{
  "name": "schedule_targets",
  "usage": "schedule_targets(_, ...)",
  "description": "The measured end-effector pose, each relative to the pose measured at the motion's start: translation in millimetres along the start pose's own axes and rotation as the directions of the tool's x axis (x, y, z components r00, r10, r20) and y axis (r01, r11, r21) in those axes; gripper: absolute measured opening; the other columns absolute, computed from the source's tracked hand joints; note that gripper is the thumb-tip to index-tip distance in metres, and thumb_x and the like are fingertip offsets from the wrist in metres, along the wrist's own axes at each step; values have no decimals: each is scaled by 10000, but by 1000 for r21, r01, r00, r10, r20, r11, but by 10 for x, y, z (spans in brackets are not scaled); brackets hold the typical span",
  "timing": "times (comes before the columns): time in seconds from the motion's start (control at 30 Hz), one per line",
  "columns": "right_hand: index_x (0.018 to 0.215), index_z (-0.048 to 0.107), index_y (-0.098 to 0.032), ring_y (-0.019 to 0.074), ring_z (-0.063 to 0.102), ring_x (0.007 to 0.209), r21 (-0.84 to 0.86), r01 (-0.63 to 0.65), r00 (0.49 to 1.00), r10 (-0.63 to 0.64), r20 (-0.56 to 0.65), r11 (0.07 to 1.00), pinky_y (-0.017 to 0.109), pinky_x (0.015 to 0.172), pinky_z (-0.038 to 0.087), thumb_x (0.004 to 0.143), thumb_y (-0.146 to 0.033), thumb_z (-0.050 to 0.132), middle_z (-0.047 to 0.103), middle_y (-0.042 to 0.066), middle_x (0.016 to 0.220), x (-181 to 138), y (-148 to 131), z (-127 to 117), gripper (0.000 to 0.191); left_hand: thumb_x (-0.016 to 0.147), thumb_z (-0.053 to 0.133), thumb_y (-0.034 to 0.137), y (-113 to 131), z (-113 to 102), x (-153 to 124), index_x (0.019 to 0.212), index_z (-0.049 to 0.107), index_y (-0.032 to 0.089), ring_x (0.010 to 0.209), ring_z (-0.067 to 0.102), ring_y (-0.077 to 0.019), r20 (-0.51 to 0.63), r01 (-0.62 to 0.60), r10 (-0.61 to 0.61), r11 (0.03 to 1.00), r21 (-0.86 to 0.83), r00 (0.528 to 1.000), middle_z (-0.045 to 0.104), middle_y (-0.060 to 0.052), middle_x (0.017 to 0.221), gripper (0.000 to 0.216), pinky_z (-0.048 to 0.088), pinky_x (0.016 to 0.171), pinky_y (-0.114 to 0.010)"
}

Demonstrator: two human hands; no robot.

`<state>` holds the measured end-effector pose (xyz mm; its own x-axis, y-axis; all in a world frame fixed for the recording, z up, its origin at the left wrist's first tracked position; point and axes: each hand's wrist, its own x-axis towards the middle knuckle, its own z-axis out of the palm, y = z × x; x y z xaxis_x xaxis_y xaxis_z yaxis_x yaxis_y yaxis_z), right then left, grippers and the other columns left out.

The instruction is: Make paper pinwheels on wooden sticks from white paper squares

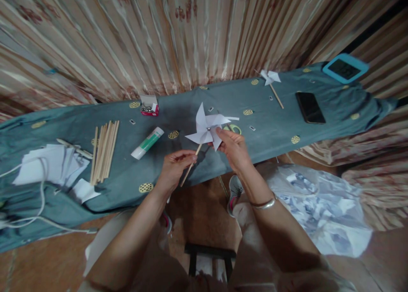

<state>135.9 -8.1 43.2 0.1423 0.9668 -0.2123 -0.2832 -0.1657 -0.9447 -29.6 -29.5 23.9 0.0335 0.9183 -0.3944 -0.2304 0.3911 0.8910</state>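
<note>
A white paper pinwheel (201, 128) with a small metal pin at its middle is held up over the table's front edge. My left hand (174, 166) pinches its thin wooden stick (191, 166) just below the paper blades. On the right side, my right hand (232, 147) has its thumb and fingers closed on a paper blade near the pin. Partly hidden behind the pinwheel lie green-handled scissors (235, 128). To the left of my hands rests a green and white glue stick (147, 143).
On the teal tablecloth (124, 156) are wooden sticks (104, 151), white paper sheets (52, 164), a small red box of pins (149, 107), another pinwheel (270, 77), a black phone (310, 108) and a blue-framed device (346, 68). A plastic bag (318, 207) stands right; a white cable (43, 194) crosses the left end.
</note>
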Motion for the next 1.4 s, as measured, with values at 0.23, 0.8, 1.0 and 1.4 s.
schedule_targets(0.23, 638, 652, -215, 175, 667, 597, -21, -32, 999, 32, -2, 999, 266, 510, 488, 656, -654, 730, 694, 15, 609, 30, 30, -10, 446, 454, 876, 320, 13, 14, -6, 655, 754, 172, 562, 583, -111, 5, -3, 3, 1000, 14, 1000, 686, -7, 593, 278, 453, 595, -233)
schedule_targets(0.8, 706, 696, -222, 240, 722, 710, 9, -38, 999, 38, -7, 999, 330, 570, 565, 639, -680, 727, 723, 41, 629, 3, 78, 47, 464, 452, 880, 318, -8, 16, 7, 671, 757, 168, 564, 593, -108, 6, 17, -17, 1000, -25, 1000, 690, -4, 608, 292, 464, 592, -229)
schedule_targets(1.0, 672, 642, -212, 226, 716, 722, 21, -52, 999, 52, 17, 998, 345, 622, 578, 660, -668, 704, 722, 49, 664, -7, 96, 62, 460, 423, 896, 316, -9, 29, 6, 661, 756, 167, 558, 594, -107, -9, 29, -29, 999, -43, 1000, 689, -3, 603, 314, 473, 594, -231)
schedule_targets(1.4, 617, 663, -200, 155, 651, 541, -5, -141, 990, 141, -13, 990, 265, 519, 502, 617, -726, 724, 700, 52, 593, -43, -40, 20, 529, 434, 903, 302, 40, -2, 17, 678, 748, 157, 581, 607, -103, -11, 43, -45, 994, -103, 999, 683, 2, 617, 324, 477, 604, -223)
